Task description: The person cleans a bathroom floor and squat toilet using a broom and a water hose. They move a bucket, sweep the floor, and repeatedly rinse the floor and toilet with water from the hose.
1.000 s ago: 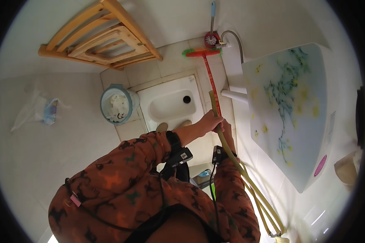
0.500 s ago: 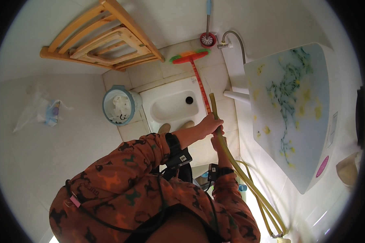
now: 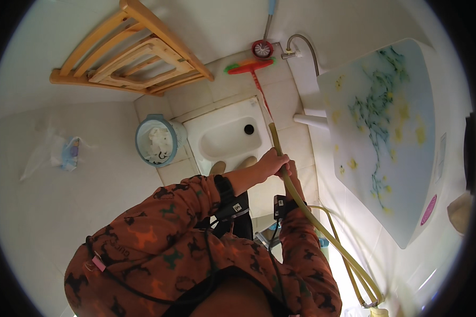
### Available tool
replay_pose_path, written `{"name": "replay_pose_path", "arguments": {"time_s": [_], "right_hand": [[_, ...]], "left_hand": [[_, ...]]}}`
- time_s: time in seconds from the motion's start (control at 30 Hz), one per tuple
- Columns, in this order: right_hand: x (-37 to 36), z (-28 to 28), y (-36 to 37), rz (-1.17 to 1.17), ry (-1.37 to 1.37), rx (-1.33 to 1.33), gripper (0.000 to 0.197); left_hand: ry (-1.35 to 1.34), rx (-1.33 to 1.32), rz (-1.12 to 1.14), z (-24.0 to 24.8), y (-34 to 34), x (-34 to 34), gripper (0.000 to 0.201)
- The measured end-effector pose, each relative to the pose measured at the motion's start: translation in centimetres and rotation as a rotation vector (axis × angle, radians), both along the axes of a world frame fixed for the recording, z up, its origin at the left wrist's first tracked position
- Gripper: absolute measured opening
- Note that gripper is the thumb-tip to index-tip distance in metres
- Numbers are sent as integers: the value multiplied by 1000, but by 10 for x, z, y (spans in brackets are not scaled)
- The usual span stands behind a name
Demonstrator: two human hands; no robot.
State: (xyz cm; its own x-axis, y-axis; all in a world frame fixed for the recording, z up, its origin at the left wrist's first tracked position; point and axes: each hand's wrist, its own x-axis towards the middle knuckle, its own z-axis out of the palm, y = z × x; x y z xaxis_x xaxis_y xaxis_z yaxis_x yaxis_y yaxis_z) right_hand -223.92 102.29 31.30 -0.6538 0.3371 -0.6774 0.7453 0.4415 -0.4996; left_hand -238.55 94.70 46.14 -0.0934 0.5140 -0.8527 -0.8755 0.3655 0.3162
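Observation:
My left hand point(image 3: 269, 161) is closed around a yellowish-green hose point(image 3: 312, 219) a little behind its open end. My right hand point(image 3: 292, 175) grips the same hose just below the left hand, mostly hidden by it. The hose end point(image 3: 272, 129) points toward the white squat toilet pan point(image 3: 225, 138) set in the tiled floor. From my hands the hose runs down and to the right, looping near the lower right edge.
A pale blue waste bin point(image 3: 156, 140) with paper stands left of the pan. A red-handled brush point(image 3: 251, 68) and a round red drain brush point(image 3: 262, 48) lie beyond it. A wooden rack point(image 3: 132, 53) leans at the back. A patterned white panel point(image 3: 386, 132) is at right.
The view has shifted, so the pan and brush sit lower in the picture. Both hands keep hold of the hose, and its end stays aimed at the pan's right side.

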Motion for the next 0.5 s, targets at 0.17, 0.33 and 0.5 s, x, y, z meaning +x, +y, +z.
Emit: {"name": "replay_pose_path", "arguments": {"time_s": [0.17,0.33,0.5], "right_hand": [[2,3,-30,-56,67,-68,38],[5,44,-24,-63,-292,-3,38],[-14,69,-1,-21,-364,111,31]], "left_hand": [[22,43,-62,2,-4,-1,14],[-3,36,-24,0,-6,-1,14],[20,-7,-28,-4,-9,2,14]]}}
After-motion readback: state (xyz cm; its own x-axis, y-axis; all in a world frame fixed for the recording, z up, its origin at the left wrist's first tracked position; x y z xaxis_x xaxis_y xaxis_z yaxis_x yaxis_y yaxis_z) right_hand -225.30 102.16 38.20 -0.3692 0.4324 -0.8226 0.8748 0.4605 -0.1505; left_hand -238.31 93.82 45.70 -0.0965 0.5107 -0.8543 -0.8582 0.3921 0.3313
